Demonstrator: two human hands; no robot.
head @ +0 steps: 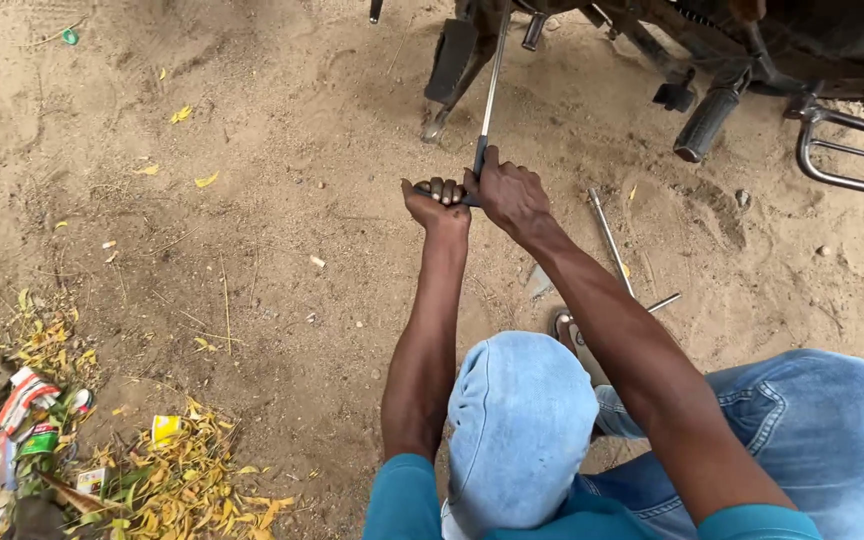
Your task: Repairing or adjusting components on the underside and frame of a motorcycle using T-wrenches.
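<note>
The left hand [437,203] and the right hand [508,193] sit side by side, both closed tight around the dark handle of a long metal tool [490,90], whose thin shaft runs away from the person to the underside of a motorcycle [712,50] at the far right of the sandy ground [252,200]. A second metal tool [612,245] lies flat on the sand just right of the right forearm, near the person's bent knees in blue jeans [522,420]. Well apart to the near left, a heap of yellow leaves and litter [82,450] covers the ground.
</note>
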